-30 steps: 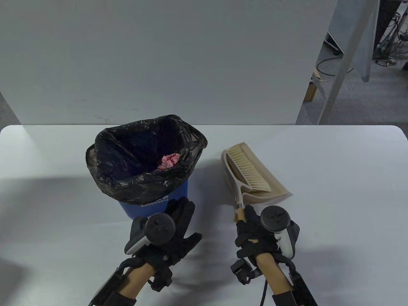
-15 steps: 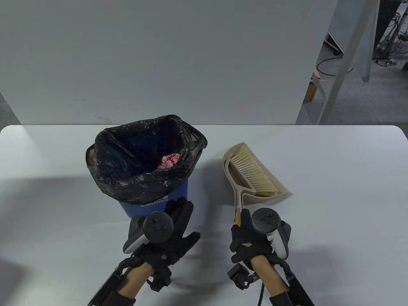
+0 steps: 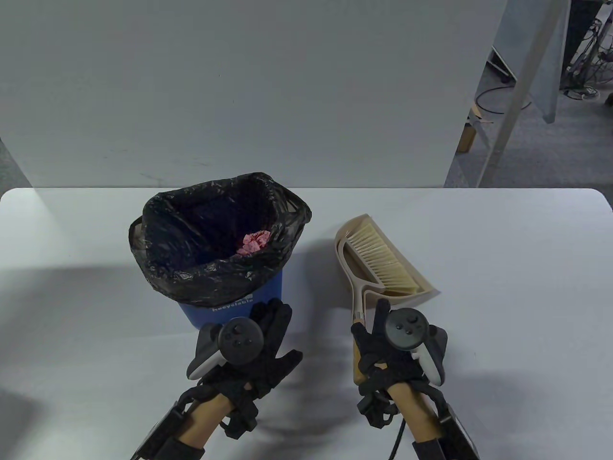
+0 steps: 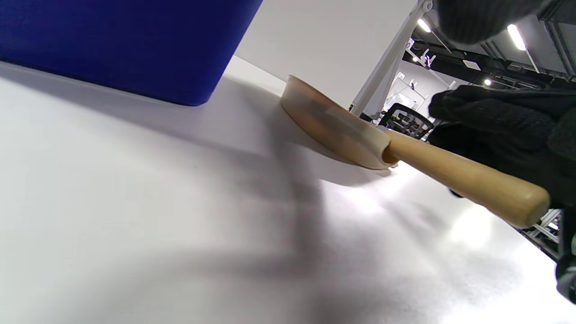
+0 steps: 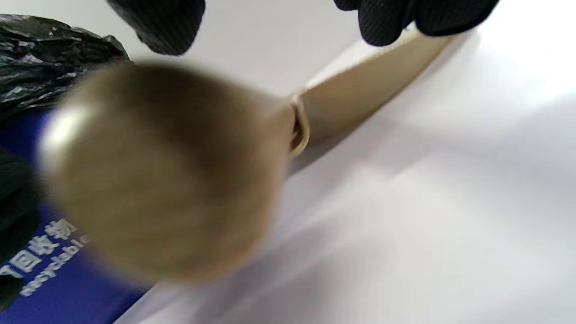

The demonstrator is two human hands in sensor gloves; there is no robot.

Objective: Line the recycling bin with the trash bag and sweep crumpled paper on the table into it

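The blue recycling bin stands left of centre, lined with a black trash bag. Pink crumpled paper lies inside the bag. A beige dustpan lies flat to the right, with the brush nested in it. Their wooden handle points toward me. My right hand hovers over that handle with straight, spread fingers and does not grip it. My left hand lies open by the bin's front base; whether it touches the bin is unclear. The handle's end fills the right wrist view.
The white table ends at a pale wall panel behind the bin. Floor, a slanted post and cables show at the far right. The left wrist view shows the bin wall and the dustpan low on the tabletop.
My right hand has let go of the wooden handle and its fingers have straightened. The dustpan and brush turned slightly, then settled flat. The left hand and the bin stayed put.
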